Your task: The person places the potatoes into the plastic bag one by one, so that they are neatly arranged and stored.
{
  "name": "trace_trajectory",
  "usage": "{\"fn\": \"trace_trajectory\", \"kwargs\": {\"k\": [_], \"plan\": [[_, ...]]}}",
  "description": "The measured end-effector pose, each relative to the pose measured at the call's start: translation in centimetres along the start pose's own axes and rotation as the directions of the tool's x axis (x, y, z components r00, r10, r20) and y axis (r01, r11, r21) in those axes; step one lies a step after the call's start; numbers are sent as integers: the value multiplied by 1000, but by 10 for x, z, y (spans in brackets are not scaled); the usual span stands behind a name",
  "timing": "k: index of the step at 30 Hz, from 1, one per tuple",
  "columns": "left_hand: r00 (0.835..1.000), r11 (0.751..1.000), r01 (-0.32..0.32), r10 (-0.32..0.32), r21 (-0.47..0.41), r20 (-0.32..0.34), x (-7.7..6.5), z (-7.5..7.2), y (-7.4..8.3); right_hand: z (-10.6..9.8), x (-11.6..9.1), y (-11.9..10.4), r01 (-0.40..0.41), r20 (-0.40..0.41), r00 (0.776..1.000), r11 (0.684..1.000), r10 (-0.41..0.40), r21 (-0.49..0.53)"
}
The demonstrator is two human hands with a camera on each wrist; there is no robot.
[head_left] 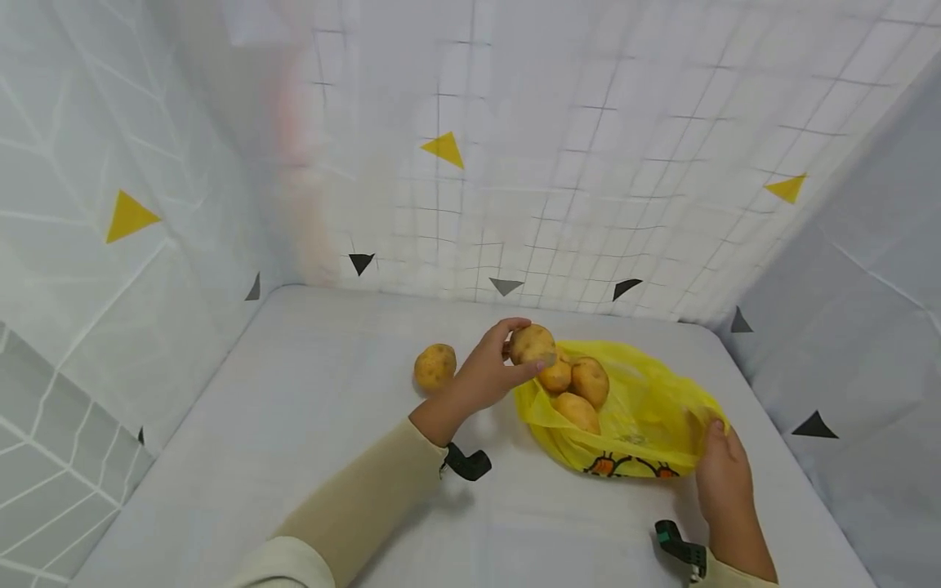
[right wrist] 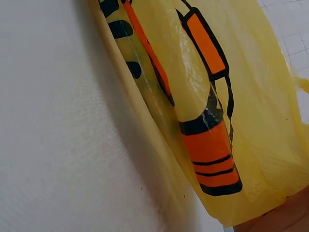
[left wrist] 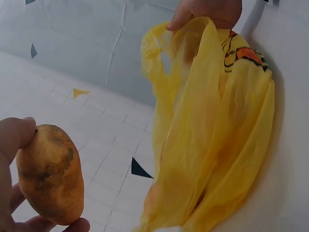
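Note:
My left hand (head_left: 494, 366) grips a potato (head_left: 532, 345) at the left end of a yellow plastic bag (head_left: 647, 384). In the left wrist view this potato (left wrist: 50, 174) shows dark blotches, with thumb and fingers around it. Several potatoes (head_left: 590, 381) lie in the bag's left part. My right hand (head_left: 724, 469) holds the bag's rim at its right end, and the bag's mouth gapes upward. Orange and black print (right wrist: 210, 154) marks the bag's side in the right wrist view, where only a bit of the right hand (right wrist: 277, 215) shows. Another potato (head_left: 434, 367) lies left of the bag.
A white surface (head_left: 309, 384) lies under everything. White sheet walls (head_left: 515, 163) with yellow and black triangles stand behind and at both sides. Dark wrist devices (head_left: 469, 463) sit on both wrists.

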State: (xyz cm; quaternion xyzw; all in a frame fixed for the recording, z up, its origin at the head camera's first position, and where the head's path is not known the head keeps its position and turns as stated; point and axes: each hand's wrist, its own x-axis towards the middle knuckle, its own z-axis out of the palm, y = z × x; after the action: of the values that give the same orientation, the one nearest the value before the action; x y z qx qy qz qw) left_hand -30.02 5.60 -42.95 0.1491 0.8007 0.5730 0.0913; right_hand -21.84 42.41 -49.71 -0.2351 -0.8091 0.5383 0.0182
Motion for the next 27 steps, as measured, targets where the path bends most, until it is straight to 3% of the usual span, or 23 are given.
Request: {"fn": "trace_trajectory", "kwargs": {"k": [12, 22, 27], "plan": [[1000, 999, -12, 13, -49, 17, 19, 36, 2, -1, 1, 2, -4, 7, 1000, 1000, 3, 29], [996, 992, -60, 67, -115, 61, 28, 65, 3, -2, 0, 2, 10, 11, 1000, 1000, -10, 8], [991, 994, -100, 104, -47, 89, 35, 82, 8, 0, 0, 2, 12, 8, 1000, 1000, -12, 0]]}}
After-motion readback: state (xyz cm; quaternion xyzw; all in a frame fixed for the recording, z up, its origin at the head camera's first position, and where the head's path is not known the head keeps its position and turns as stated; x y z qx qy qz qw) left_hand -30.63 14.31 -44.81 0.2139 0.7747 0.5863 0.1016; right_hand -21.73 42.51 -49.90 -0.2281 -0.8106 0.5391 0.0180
